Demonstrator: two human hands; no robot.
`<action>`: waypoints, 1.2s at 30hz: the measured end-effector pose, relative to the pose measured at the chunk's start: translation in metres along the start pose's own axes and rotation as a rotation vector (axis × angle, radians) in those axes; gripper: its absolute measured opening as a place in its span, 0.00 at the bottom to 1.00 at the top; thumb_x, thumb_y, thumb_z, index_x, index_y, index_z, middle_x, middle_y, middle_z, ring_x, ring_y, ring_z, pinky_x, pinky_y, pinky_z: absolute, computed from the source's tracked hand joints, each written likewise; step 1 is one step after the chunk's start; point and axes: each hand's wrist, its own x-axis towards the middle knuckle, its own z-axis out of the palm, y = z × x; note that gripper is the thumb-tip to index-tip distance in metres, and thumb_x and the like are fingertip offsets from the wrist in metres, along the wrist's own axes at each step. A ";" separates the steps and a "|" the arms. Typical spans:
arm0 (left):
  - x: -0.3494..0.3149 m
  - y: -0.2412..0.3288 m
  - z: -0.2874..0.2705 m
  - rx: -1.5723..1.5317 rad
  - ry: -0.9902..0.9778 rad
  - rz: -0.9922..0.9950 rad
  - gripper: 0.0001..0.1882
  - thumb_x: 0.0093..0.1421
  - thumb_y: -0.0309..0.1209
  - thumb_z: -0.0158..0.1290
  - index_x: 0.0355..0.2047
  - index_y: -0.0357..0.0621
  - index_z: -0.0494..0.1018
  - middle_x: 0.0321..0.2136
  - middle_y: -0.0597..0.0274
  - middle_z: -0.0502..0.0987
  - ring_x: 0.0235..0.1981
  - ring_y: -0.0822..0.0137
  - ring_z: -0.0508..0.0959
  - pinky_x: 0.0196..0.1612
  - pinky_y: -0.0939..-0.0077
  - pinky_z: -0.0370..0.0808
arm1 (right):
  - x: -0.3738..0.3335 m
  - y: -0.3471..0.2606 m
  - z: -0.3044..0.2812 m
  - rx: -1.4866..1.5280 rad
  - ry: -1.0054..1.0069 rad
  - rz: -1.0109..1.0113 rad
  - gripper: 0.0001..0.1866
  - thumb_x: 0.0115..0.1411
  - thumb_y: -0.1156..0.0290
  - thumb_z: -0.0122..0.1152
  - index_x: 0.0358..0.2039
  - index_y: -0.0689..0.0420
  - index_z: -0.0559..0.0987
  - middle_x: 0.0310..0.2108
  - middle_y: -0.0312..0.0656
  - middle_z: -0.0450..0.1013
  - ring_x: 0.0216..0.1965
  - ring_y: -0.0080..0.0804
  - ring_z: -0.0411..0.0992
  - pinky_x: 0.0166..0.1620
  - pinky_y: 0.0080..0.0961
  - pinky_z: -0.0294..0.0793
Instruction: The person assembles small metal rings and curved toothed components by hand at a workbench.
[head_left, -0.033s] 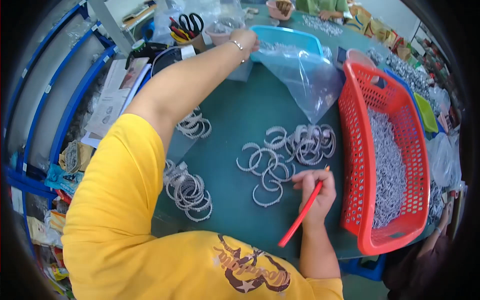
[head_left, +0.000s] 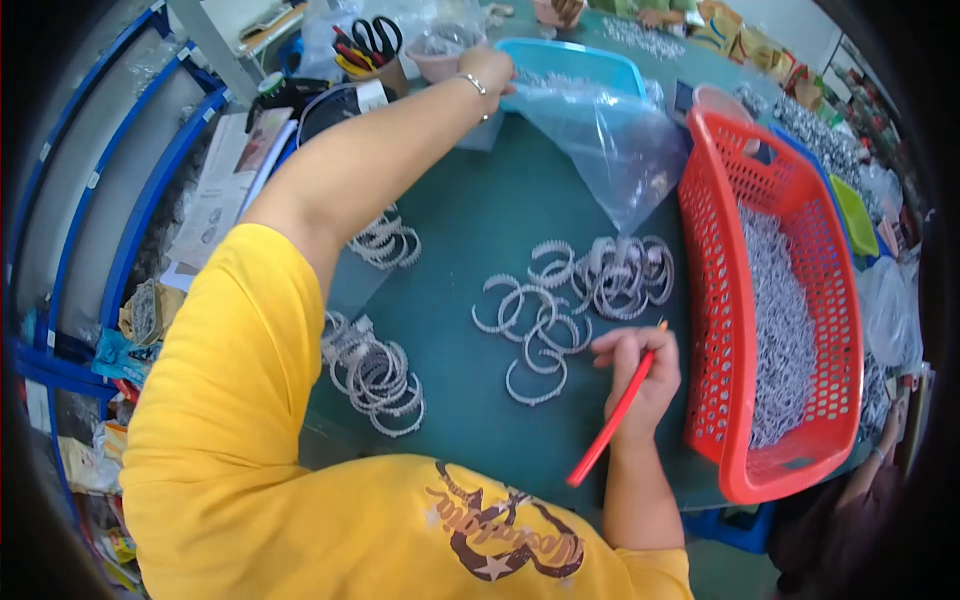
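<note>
My left hand (head_left: 488,70) reaches to the left end of a light-blue plastic tray (head_left: 640,80), fingers curled by its rim. A corner of a clear plastic bag (head_left: 615,150) meets those fingers; what they grip is hidden. The bag drapes over the tray's near side. Near the red basket, my right hand (head_left: 645,375) is closed round a red pencil (head_left: 612,430), its point facing away from me. Beside that hand lie loose silvery open bangles (head_left: 535,383), with a denser bangle heap (head_left: 620,283) just beyond.
A red perforated basket (head_left: 735,400) full of silvery pieces (head_left: 775,340) stands at the right. More bangle piles (head_left: 380,385) lie at the left. Scissors (head_left: 378,38) stand in a cup behind my left arm, papers (head_left: 215,200) further left. Another person's hand (head_left: 655,18) shows at the far edge.
The view has shifted slightly. My right hand, still with the red pencil, is a little farther right, away from the loose bangles. My left hand stays at the tray's left end.
</note>
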 end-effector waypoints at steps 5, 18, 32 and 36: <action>-0.097 0.002 -0.010 0.671 -0.836 0.373 0.15 0.54 0.39 0.55 0.31 0.39 0.73 0.24 0.64 0.74 0.22 0.75 0.72 0.21 0.80 0.70 | 0.009 0.001 -0.009 0.040 0.158 -0.002 0.05 0.61 0.74 0.47 0.28 0.59 0.65 0.23 0.41 0.72 0.22 0.21 0.66 0.27 0.14 0.67; -0.200 -0.032 -0.055 0.465 -0.852 0.391 0.08 0.53 0.31 0.57 0.28 0.39 0.72 0.28 0.64 0.73 0.28 0.75 0.72 0.32 0.82 0.69 | 0.009 0.011 -0.002 0.068 -0.002 0.079 0.06 0.58 0.75 0.55 0.29 0.59 0.67 0.26 0.39 0.72 0.25 0.19 0.68 0.27 0.12 0.68; -0.341 -0.055 -0.088 0.165 -0.527 0.331 0.10 0.54 0.18 0.51 0.38 0.35 0.68 0.33 0.62 0.67 0.31 0.77 0.72 0.34 0.86 0.72 | -0.015 0.002 0.010 0.481 -0.333 0.262 0.12 0.51 0.83 0.59 0.25 0.58 0.63 0.32 0.46 0.71 0.32 0.25 0.71 0.33 0.21 0.75; -0.344 -0.065 -0.095 -0.193 -0.435 -0.078 0.22 0.55 0.23 0.53 0.50 0.36 0.61 0.36 0.62 0.70 0.33 0.74 0.73 0.33 0.85 0.72 | -0.012 0.005 0.007 0.697 -0.454 0.328 0.11 0.52 0.81 0.59 0.26 0.56 0.64 0.32 0.48 0.71 0.31 0.29 0.73 0.32 0.23 0.77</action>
